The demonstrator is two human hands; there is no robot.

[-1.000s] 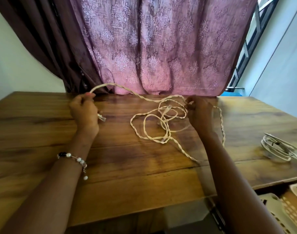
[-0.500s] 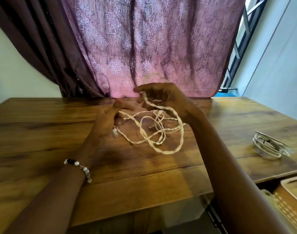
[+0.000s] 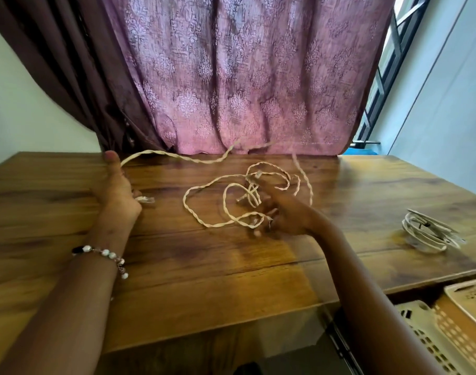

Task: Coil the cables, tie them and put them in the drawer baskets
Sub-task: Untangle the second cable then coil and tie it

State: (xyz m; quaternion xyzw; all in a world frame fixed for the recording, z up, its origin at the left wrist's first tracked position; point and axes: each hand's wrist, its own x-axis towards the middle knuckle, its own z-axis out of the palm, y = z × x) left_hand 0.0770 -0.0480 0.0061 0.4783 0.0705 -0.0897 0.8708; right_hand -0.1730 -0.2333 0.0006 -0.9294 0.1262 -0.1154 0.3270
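Note:
A twisted cream cable (image 3: 232, 190) lies in a loose tangle on the wooden table (image 3: 204, 280). My left hand (image 3: 117, 190) grips one end of it. The plug (image 3: 147, 199) sticks out below the fingers, and the strand runs up over my raised thumb, then right along the table's back edge. My right hand (image 3: 288, 216) is blurred at the tangle's right side, fingers reaching into the lower loops. I cannot make out whether it holds a strand.
A coiled, tied white cable (image 3: 429, 234) rests near the table's right edge. Cream slotted drawer baskets (image 3: 448, 328) stand below the table at the lower right. A purple curtain (image 3: 245, 77) hangs against the back edge.
My left hand has swung out to the left, drawing the strand along the back edge. My right hand has dropped from above the tangle to the table at the tangle's right side.

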